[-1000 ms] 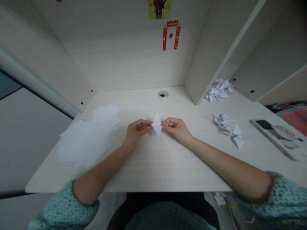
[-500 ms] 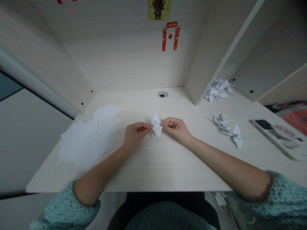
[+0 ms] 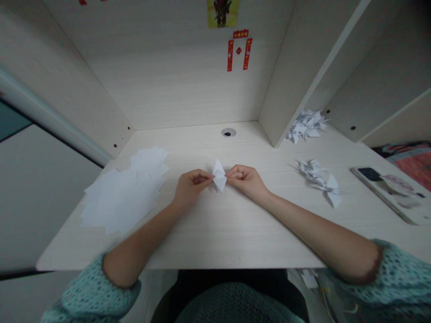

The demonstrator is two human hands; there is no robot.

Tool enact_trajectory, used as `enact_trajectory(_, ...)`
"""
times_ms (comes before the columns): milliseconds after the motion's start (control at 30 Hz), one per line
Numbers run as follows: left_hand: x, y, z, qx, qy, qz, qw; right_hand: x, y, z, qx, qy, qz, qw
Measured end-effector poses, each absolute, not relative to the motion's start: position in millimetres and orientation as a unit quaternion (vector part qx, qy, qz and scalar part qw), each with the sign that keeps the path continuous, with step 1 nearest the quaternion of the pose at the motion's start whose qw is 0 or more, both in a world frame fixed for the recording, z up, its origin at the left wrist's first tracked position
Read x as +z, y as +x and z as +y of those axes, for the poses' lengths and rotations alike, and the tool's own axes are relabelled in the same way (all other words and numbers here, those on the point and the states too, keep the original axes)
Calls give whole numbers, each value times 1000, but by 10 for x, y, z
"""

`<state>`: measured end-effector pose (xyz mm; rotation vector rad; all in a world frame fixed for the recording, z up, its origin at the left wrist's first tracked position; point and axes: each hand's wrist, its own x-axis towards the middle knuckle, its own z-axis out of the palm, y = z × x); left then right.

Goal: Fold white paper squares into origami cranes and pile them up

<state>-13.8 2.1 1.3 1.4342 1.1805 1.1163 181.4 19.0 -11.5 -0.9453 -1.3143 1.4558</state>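
Observation:
A small folded white paper crane [image 3: 220, 179] is held just over the middle of the desk, its two wings pointing away from and toward me. My left hand [image 3: 192, 187] pinches its left tip between thumb and forefinger. On the opposite side, my right hand [image 3: 247, 180] pinches the right tip in the same way. Several finished paper cranes [image 3: 318, 178] lie in a loose row to the right of my right hand. Left of my left hand spreads a heap of white paper squares [image 3: 124, 193].
Behind the upright divider [image 3: 296, 80] sits a pile of folded white paper pieces [image 3: 307, 125]. A phone in a patterned case [image 3: 392, 193] lies at the right. A round cable hole [image 3: 229, 133] is set in the desk [image 3: 215, 242] near its back panel.
The crane's wings look slightly more spread and shorter from end to end. Both hands keep their pinch and have barely moved.

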Motion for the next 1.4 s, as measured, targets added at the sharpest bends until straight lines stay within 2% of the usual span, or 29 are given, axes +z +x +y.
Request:
enact_trajectory(900, 30, -46, -10, 475, 519, 479, 525, -111, 1759, 167, 621, -394, -510, 446)
enact_trajectory(1200, 42, -36, -28, 445, 550, 480, 518, -88, 1773, 156, 626, -395, -508, 441)
enact_trajectory(1400, 111, -29, -81, 432, 593, 501, 459, -67, 1764, 133, 624, -397, -524, 422)
